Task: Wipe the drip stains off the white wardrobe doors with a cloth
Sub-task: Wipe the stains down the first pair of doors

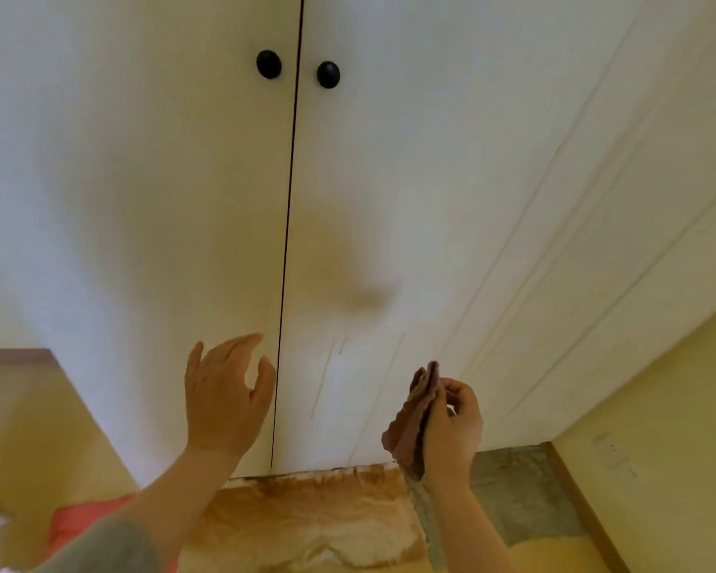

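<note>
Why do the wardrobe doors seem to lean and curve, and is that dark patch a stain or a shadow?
Head view: the wide-angle lens bows the doors and their edges; the soft grey-brown patch looks like a shadow, though I cannot be sure; the whole picture is slightly soft, yet the thin drips show.

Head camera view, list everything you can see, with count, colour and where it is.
wardrobe doors: two, white, filling the view, dark gap between
knobs: two, black, high, either side of the gap
drip stains: several thin streaks, tan, low on the right door
smudge: one, brownish, mid right door
stained patch: one, brown, below the doors
cloth: one, pinkish brown, held before the right door
left hand: one, fingers spread, by the gap
right hand: one, grips the cloth
</note>
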`<state>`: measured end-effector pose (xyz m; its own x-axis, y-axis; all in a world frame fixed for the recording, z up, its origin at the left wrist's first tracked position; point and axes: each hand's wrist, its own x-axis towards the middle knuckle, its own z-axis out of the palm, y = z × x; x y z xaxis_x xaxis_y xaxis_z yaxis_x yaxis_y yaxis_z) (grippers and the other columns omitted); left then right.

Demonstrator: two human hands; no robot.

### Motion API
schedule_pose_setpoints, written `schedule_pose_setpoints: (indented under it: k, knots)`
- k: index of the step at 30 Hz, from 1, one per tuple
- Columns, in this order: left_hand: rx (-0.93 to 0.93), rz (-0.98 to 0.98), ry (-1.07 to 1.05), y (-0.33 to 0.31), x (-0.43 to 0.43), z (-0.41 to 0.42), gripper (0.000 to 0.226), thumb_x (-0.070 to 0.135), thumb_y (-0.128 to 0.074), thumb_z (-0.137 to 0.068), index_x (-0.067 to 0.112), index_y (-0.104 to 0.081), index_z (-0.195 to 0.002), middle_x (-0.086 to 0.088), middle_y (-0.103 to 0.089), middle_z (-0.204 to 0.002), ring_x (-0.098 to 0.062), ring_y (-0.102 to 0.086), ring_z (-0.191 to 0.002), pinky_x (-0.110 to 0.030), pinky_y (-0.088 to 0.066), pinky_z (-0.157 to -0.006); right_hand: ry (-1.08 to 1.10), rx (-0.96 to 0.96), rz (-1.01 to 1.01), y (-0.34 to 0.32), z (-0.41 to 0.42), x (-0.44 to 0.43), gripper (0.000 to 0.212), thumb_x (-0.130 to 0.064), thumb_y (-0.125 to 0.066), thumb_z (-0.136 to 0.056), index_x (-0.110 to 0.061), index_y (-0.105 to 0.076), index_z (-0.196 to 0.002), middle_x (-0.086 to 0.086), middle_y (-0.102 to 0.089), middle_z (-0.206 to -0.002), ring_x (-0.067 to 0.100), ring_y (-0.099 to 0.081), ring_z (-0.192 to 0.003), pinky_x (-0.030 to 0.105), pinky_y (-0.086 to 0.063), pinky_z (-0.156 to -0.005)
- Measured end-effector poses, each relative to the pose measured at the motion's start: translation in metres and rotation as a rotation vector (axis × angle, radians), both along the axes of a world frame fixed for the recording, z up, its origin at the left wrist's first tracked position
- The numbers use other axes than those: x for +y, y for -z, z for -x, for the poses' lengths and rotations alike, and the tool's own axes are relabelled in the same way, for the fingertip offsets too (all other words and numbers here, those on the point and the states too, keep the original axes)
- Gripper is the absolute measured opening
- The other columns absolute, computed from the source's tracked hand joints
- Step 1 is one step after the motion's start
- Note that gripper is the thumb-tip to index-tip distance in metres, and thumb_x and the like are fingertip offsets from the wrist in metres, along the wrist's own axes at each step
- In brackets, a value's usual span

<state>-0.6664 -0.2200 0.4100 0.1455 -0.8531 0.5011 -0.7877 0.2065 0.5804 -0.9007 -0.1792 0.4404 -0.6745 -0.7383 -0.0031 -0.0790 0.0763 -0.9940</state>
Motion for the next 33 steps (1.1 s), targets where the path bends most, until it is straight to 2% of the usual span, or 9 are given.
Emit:
schedule_pose_setpoints:
  k: [4, 7, 9, 11, 13, 18, 26, 30, 33]
  knots:
    - [0.098, -0.076, 0.1, -0.022, 0.057, 0.003, 0.053, 0.042, -0.035, -0.093, 0.01, -0.069, -0.117, -0.007, -0.071, -0.115, -0.027, -0.067, -0.103, -0.044, -0.023, -0.117, 0.046, -0.078, -0.092, -0.017, -0.007, 0.053, 0.014, -0.013, -0.053, -0.1, -0.015, -0.064, -0.091, 0.009, -0.071, -0.088, 0.024, -0.069, -0.078, 0.031, -0.055, -0.061]
    - [0.194, -0.122, 0.116, -0.04, 0.085, 0.009, 0.042, 0.034, -0.044, -0.093, 0.01, -0.069, -0.116, -0.007, -0.07, -0.115, -0.028, -0.067, -0.088, -0.045, -0.029, -0.114, 0.097, -0.118, -0.109, -0.027, -0.008, 0.085, 0.014, -0.012, -0.052, -0.1, -0.011, -0.064, -0.094, 0.009, -0.071, -0.09, 0.022, -0.069, -0.079, 0.027, -0.054, -0.058]
    - [0.233, -0.153, 0.158, -0.045, 0.097, 0.012, 0.034, 0.028, -0.05, -0.093, 0.012, -0.07, -0.114, -0.004, -0.07, -0.114, -0.02, -0.063, -0.093, -0.051, -0.045, -0.104, 0.121, -0.115, -0.108, -0.032, -0.01, 0.097, 0.015, -0.014, -0.052, -0.1, -0.012, -0.065, -0.094, 0.009, -0.072, -0.09, 0.024, -0.069, -0.081, 0.03, -0.056, -0.06]
    - [0.236, -0.167, 0.19, -0.05, 0.106, 0.012, 0.022, 0.02, -0.057, -0.096, 0.016, -0.07, -0.114, 0.0, -0.069, -0.114, -0.018, -0.062, -0.101, -0.046, -0.053, -0.09, 0.134, -0.136, -0.091, -0.037, -0.011, 0.104, 0.015, -0.018, -0.053, -0.1, -0.017, -0.066, -0.093, 0.01, -0.073, -0.089, 0.029, -0.07, -0.083, 0.045, -0.059, -0.071]
    - [0.243, -0.17, 0.185, -0.052, 0.11, 0.011, 0.022, 0.013, -0.06, -0.095, 0.017, -0.07, -0.115, 0.003, -0.068, -0.116, -0.018, -0.062, -0.101, -0.038, -0.053, -0.083, 0.144, -0.155, -0.069, -0.044, -0.012, 0.108, 0.015, -0.019, -0.054, -0.1, -0.018, -0.066, -0.092, 0.01, -0.073, -0.089, 0.032, -0.07, -0.083, 0.049, -0.059, -0.075]
    - [0.33, -0.232, 0.176, -0.058, 0.111, 0.021, 0.022, 0.013, -0.058, -0.096, 0.021, -0.068, -0.114, 0.008, -0.066, -0.114, -0.003, -0.059, -0.094, -0.02, -0.046, -0.073, 0.133, -0.173, -0.026, -0.058, 0.002, 0.105, 0.013, -0.018, -0.055, -0.099, -0.017, -0.066, -0.092, 0.011, -0.072, -0.091, 0.031, -0.07, -0.083, 0.05, -0.059, -0.076]
    - [0.375, -0.268, 0.138, -0.059, 0.072, 0.065, 0.021, 0.013, -0.059, -0.096, 0.021, -0.069, -0.112, 0.013, -0.068, -0.109, 0.005, -0.058, -0.1, -0.014, -0.043, -0.073, 0.047, -0.23, 0.029, -0.058, 0.041, 0.056, 0.015, -0.018, -0.054, -0.099, -0.017, -0.066, -0.09, 0.012, -0.072, -0.091, 0.033, -0.071, -0.078, 0.05, -0.059, -0.07]
    - [0.409, -0.293, 0.098, -0.05, 0.05, 0.099, 0.02, 0.014, -0.059, -0.096, 0.023, -0.068, -0.112, 0.016, -0.067, -0.107, 0.004, -0.06, -0.101, -0.013, -0.044, -0.073, -0.01, -0.235, 0.045, -0.052, 0.078, 0.02, 0.015, -0.015, -0.052, -0.1, -0.011, -0.064, -0.092, 0.01, -0.071, -0.079, 0.021, -0.07, -0.061, 0.034, -0.057, -0.053]
    - [0.428, -0.321, 0.057, -0.04, 0.037, 0.117, 0.02, 0.014, -0.059, -0.096, 0.026, -0.067, -0.11, 0.019, -0.067, -0.107, 0.004, -0.06, -0.101, -0.012, -0.044, -0.074, -0.053, -0.165, 0.029, -0.039, 0.095, -0.009, 0.018, -0.021, -0.054, -0.1, -0.023, -0.066, -0.087, 0.009, -0.072, -0.084, 0.029, -0.071, -0.075, 0.046, -0.06, -0.066]
